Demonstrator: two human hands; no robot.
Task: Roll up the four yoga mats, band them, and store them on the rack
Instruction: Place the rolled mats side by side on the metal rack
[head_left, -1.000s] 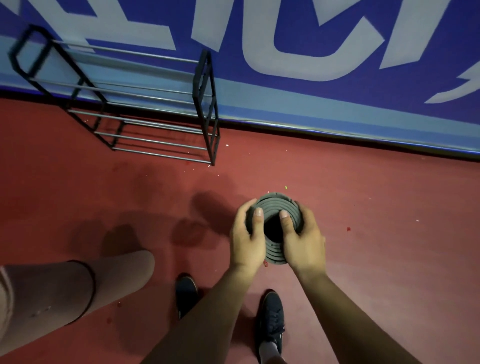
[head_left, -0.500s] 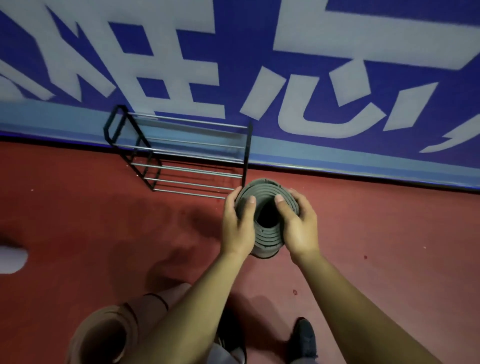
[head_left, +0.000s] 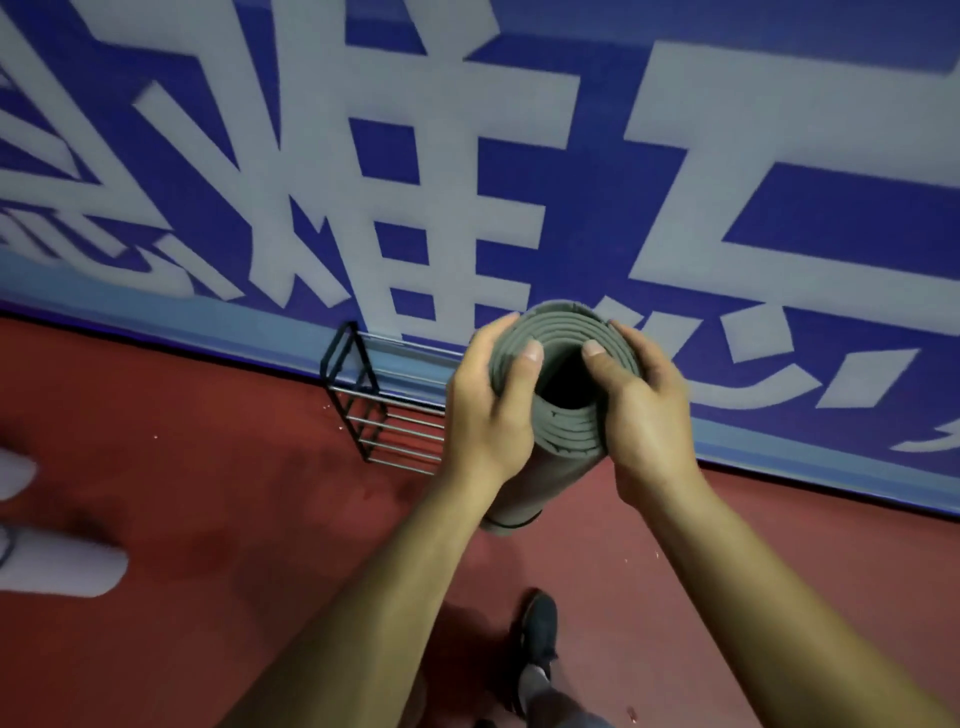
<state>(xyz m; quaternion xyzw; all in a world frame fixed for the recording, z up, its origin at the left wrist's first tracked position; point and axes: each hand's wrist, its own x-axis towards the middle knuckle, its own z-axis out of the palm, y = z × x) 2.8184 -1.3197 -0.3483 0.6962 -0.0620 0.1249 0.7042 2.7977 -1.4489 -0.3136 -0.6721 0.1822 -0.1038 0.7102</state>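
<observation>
A rolled grey yoga mat (head_left: 563, 447) stands on end in front of me, its open spiral end facing up at me. A thin black band circles its lower part. My left hand (head_left: 485, 410) grips the roll's left side, thumb hooked over the top edge. On the right side my right hand (head_left: 641, 410) holds it the same way, thumb on the rim. The black wire rack (head_left: 369, 410) stands against the wall just left of the roll, partly hidden behind my left hand.
A blue wall with large white characters (head_left: 467, 182) runs across the back. The floor is red. Two pale rolled mats (head_left: 57, 564) lie at the left edge, blurred. My dark shoe (head_left: 537, 631) shows below the mat.
The roll and both hands have risen and come closer to the wall. The rack now sits smaller and partly behind my left hand. Both hands keep the same hold.
</observation>
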